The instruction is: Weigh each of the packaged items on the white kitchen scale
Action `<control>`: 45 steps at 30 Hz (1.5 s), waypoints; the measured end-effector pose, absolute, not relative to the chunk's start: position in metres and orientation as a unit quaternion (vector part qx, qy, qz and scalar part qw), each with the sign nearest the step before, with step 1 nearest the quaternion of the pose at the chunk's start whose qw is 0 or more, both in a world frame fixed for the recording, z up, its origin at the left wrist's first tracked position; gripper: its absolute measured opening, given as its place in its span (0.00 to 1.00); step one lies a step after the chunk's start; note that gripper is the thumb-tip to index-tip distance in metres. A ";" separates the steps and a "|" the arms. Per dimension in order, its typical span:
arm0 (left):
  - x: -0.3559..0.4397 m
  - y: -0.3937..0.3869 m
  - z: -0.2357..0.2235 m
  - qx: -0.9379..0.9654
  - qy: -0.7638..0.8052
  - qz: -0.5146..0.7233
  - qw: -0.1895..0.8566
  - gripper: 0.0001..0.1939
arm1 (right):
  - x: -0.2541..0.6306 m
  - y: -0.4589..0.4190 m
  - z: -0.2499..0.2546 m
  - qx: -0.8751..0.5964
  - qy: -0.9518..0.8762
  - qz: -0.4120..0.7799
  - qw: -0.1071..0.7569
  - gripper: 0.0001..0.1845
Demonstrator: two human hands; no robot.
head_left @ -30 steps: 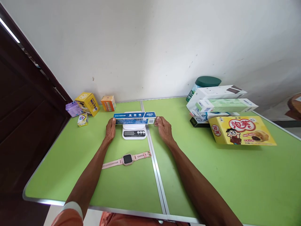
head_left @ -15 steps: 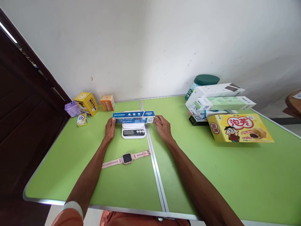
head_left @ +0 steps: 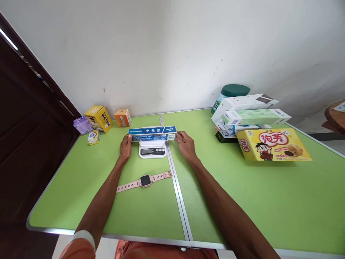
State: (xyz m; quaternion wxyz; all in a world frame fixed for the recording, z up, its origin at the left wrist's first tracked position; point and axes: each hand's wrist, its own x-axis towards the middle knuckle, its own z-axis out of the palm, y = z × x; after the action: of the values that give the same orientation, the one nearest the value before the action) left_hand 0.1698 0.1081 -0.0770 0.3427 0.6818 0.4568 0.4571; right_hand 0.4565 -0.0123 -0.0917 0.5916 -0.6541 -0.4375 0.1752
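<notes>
A long blue-and-white toothpaste box (head_left: 152, 133) lies level across the white digital kitchen scale (head_left: 152, 152), covering most of its platform. My left hand (head_left: 125, 146) is closed on the box's left end, its thumb against the front corner. At the other end, my right hand (head_left: 186, 146) pinches the right edge with bent fingers. The scale's display and buttons face me, but its reading is too small to make out. A pink smartwatch (head_left: 146, 181) with its strap spread out lies in front of the scale.
Back left are a yellow box (head_left: 99, 118), a purple pack (head_left: 82, 125), a small yellow-white box (head_left: 93, 137) and an orange box (head_left: 122, 118). At right, several cartons, including a yellow puff-snack box (head_left: 275, 145), stand before a green-lidded tub (head_left: 235, 90). A metal seam divides the green table (head_left: 145, 219).
Both hands stay at the ends of the toothpaste box, which has barely moved. The whole view has shifted very slightly.
</notes>
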 end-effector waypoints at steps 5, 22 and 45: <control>0.169 0.109 -0.077 0.695 0.445 0.456 0.334 0.38 | 0.456 -0.013 -0.090 -0.654 -0.433 0.180 0.594 0.21; 0.162 0.111 -0.059 0.690 0.453 0.457 0.331 0.44 | 0.437 -0.024 -0.064 -0.583 -0.444 0.258 0.629 0.35; 0.405 0.009 0.011 0.834 0.157 0.264 0.459 0.34 | 0.650 -0.178 -0.009 -0.693 -0.268 -0.093 0.663 0.46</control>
State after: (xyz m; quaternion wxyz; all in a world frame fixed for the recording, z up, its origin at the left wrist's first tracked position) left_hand 0.4051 0.0085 0.0107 0.4595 0.8335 0.1565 0.2638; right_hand 0.6500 -0.1780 -0.0086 0.6631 -0.6927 -0.2681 -0.0931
